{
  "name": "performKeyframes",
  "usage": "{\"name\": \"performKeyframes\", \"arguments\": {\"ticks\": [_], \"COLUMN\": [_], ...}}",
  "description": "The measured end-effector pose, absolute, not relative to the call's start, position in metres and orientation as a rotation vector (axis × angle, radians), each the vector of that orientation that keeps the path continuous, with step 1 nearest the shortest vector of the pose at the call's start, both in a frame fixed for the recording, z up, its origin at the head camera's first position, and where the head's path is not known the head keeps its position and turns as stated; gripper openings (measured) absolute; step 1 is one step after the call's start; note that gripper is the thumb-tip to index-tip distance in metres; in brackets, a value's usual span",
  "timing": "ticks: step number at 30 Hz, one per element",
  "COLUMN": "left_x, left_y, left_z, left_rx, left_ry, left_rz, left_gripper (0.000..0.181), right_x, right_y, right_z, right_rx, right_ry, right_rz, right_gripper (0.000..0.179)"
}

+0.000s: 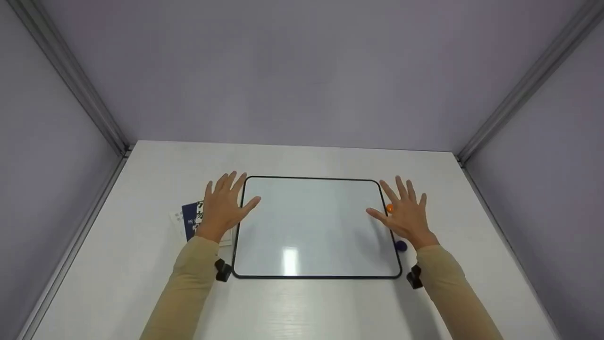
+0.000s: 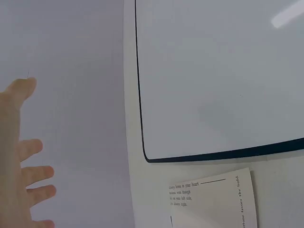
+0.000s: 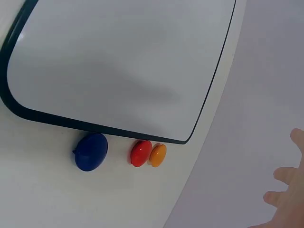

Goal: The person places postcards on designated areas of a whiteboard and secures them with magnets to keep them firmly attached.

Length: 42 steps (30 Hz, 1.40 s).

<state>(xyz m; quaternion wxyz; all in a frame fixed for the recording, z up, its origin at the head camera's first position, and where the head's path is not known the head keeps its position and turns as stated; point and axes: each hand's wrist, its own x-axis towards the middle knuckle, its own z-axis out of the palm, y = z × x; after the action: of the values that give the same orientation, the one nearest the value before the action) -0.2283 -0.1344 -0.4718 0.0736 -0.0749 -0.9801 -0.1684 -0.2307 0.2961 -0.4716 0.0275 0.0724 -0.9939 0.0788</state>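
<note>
A whiteboard [image 1: 311,226] with a thin black frame lies flat on the white table. Above its left edge my left hand [image 1: 223,208] hovers with fingers spread, holding nothing. My right hand [image 1: 405,215] is likewise spread and bare, over the board's right edge. Printed paper cards, one of them dark blue [image 1: 189,218], lie partly hidden beneath the left hand; a pale card with text [image 2: 213,199] shows in the left wrist view. Along the right edge, the right wrist view has a blue round magnet-like piece [image 3: 91,152], a red one [image 3: 141,153] and an orange one [image 3: 158,155].
The white table [image 1: 292,307] extends past the board on all sides. Pale panels enclose it, with a back wall [image 1: 302,75] and side walls at left [image 1: 52,156] and right [image 1: 552,156]. A small black device [image 1: 222,270] sits by the left wrist, another [image 1: 415,276] by the right.
</note>
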Motion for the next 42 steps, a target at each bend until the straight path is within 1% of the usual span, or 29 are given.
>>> {"name": "performKeyframes", "arguments": {"ticks": [8, 16, 22, 29, 36, 42], "left_x": [-0.216, -0.207, -0.202, -0.193, -0.186, -0.181], "left_y": [-0.138, -0.141, -0.145, -0.152, -0.158, -0.164], "left_z": [-0.484, -0.493, -0.5, -0.504, -0.511, -0.515], "left_rx": [-0.244, -0.234, -0.225, -0.196, -0.147, -0.101], "left_ry": [-2.818, -2.745, -2.735, -2.809, -2.929, -2.955], "left_rz": [-0.526, -0.598, -0.627, -0.782, -0.941, -0.987], "left_gripper": [0.055, 0.043, 0.038, 0.034, 0.036, 0.036], "right_x": [-0.219, -0.206, -0.197, -0.187, -0.178, -0.17], "right_y": [0.298, 0.3, 0.302, 0.301, 0.302, 0.303], "right_z": [-0.484, -0.499, -0.511, -0.527, -0.533, -0.543], "right_rx": [0.322, 0.358, 0.415, 0.519, 0.57, 0.657], "right_ry": [-3.004, -3.001, -2.953, -2.916, -2.953, -3.014], "right_rz": [0.309, 0.373, 0.359, 0.364, 0.404, 0.395], "right_gripper": [0.081, 0.077, 0.074, 0.071, 0.07, 0.067]}}
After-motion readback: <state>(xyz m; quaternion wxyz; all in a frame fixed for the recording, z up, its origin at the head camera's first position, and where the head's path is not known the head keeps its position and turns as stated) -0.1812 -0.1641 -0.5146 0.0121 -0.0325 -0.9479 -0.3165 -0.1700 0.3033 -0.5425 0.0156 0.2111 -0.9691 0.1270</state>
